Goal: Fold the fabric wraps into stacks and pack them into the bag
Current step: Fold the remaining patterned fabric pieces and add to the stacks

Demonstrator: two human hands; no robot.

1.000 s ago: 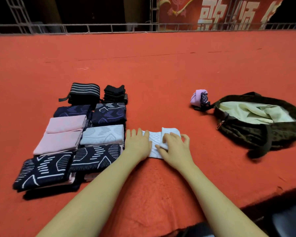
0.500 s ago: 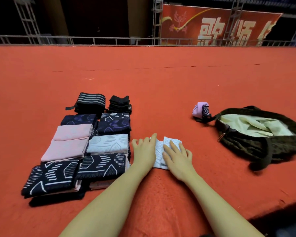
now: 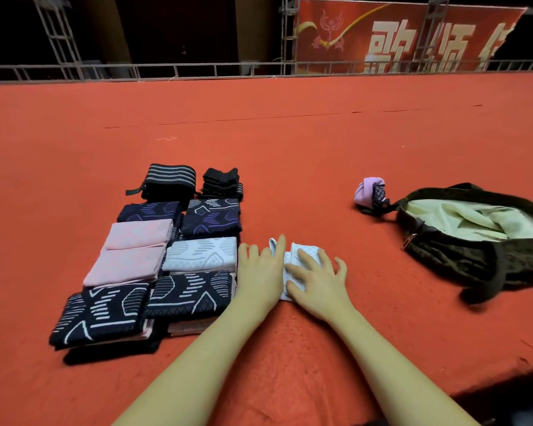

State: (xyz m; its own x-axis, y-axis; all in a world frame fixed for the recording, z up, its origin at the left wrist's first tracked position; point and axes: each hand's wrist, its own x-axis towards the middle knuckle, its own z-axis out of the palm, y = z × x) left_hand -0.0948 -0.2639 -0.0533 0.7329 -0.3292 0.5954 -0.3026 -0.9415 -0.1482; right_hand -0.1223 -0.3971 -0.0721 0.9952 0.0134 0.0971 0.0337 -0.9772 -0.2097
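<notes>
A small white patterned wrap (image 3: pixel 290 262) lies folded on the red carpet, mostly covered by my hands. My left hand (image 3: pixel 260 275) presses flat on its left part with straight fingers. My right hand (image 3: pixel 316 279) lies flat on its right part, fingers spread. To the left sit several folded stacks: black patterned wraps (image 3: pixel 191 292), a white one (image 3: pixel 202 255), pink ones (image 3: pixel 130 253), navy ones (image 3: pixel 211 216) and a striped black one (image 3: pixel 170 179). The dark green bag (image 3: pixel 462 256) lies open at the right, showing its pale lining.
A crumpled lilac and dark wrap (image 3: pixel 370 192) lies by the bag's strap. The red carpet (image 3: pixel 290 142) stretches far back to a metal railing (image 3: pixel 197 70) and a red banner. The carpet's front edge drops off at the lower right.
My right hand went from curled on the white wrap to lying flat with spread fingers. My left hand flattened and slid forward over it. The camera tilted up.
</notes>
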